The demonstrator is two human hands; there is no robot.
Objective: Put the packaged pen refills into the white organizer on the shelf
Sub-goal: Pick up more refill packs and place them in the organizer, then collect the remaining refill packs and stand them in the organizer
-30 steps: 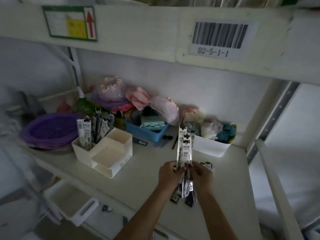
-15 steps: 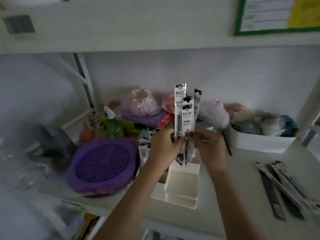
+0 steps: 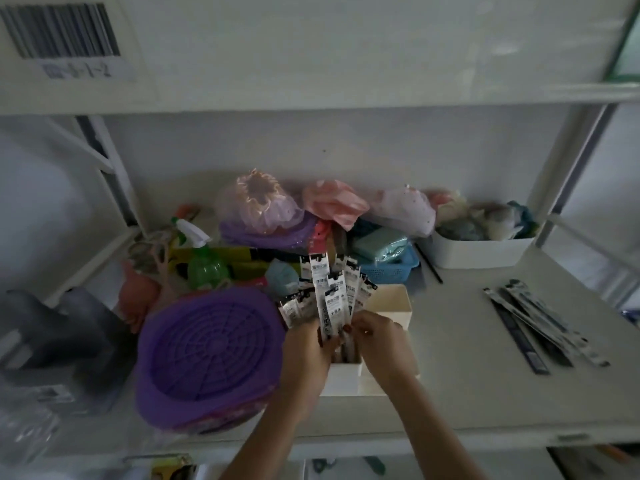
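Observation:
The white organizer (image 3: 394, 308) stands on the shelf, mid-frame. A bunch of packaged pen refills (image 3: 334, 292) stands upright in its near-left compartment, tops fanned out. My left hand (image 3: 306, 355) and my right hand (image 3: 381, 344) both pinch the lower part of this bunch, just above the compartment. The refills' lower ends are hidden behind my fingers and the organizer wall. Several more packaged refills (image 3: 540, 323) lie flat on the shelf to the right, apart from both hands.
A purple round basket (image 3: 207, 355) sits directly left of the organizer, touching my left forearm. Behind are a green spray bottle (image 3: 204, 265), a blue basket (image 3: 391, 265), a white bin (image 3: 478, 251) and bagged items. The upper shelf board hangs overhead.
Both hands carried the bunch of refills from the right part of the shelf, lifted it, then lowered it into the organizer's compartment. The camera view swung to the left.

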